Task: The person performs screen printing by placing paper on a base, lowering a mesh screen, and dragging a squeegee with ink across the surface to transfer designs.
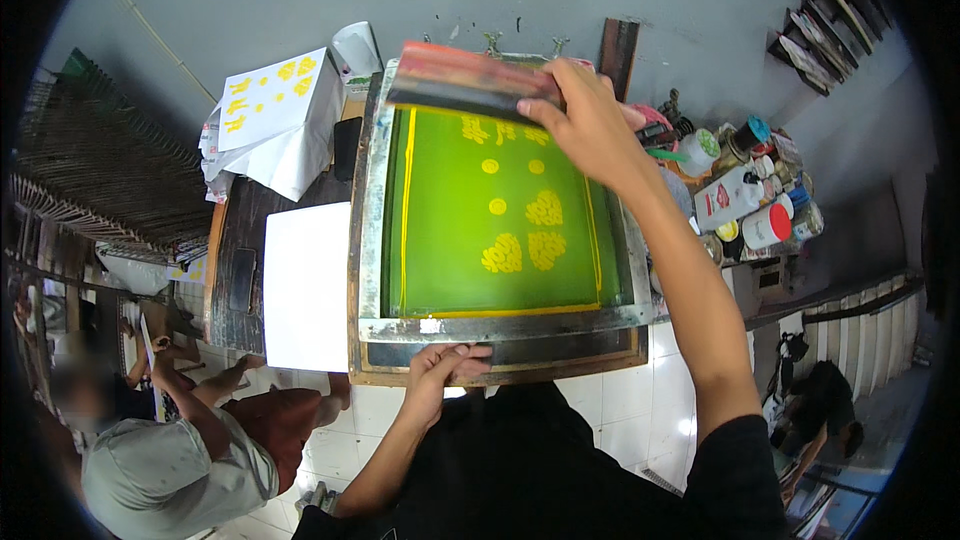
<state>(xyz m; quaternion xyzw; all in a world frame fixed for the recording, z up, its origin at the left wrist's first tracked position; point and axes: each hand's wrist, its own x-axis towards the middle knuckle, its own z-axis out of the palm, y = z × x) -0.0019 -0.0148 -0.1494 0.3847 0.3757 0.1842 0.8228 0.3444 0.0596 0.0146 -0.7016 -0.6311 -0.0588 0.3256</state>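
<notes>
A squeegee (460,82) with a reddish wooden handle and a dark blade is held in my right hand (585,115), its fingers wrapped over one end. The squeegee is tilted over the far end of a printing screen (505,328) with a pale, worn frame. Green mesh (450,200) fills the frame, marked with yellow round and leaf-like shapes and yellow ink lines along its sides. At the near edge, my left hand (437,372) is closed, fingers curled beside the frame over the dark base board (560,352). Whatever its fingers may grip is hidden.
White sheets (308,285) lie left of the screen; a stack with a yellow-printed sheet (270,100) sits behind them. A dark phone-like object (347,148) lies nearby. Bottles and jars (765,225) crowd the right. Another person in a grey cap (150,465) sits lower left, beside a rack (110,150).
</notes>
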